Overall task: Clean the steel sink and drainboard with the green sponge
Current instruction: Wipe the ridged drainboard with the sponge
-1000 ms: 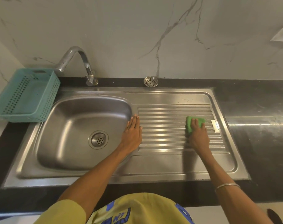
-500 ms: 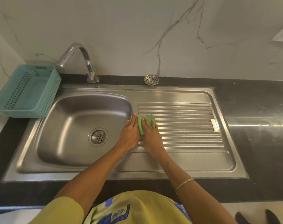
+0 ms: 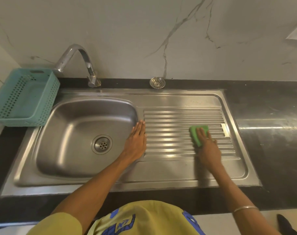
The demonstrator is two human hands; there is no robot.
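moved: green sponge [image 3: 199, 134] swept from drainboard [image 3: 183, 116] left edge to frame right
right hand [image 3: 208, 146]: flat fingers pressing sponge
left hand [image 3: 136, 141]: flat, bracing, holds nothing
progress: mid-drainboard; sink bowl [image 3: 73, 133] apparently left

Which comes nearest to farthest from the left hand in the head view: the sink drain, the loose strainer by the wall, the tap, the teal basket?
From the left hand:
1. Sink drain, just to its left in the basin.
2. Loose strainer, behind it on the counter by the wall.
3. Tap, back left.
4. Teal basket, far left.

Sponge [image 3: 199, 134] on drainboard [image 3: 183, 119], right of basin [image 3: 73, 133]; basket [image 3: 23, 97] left.
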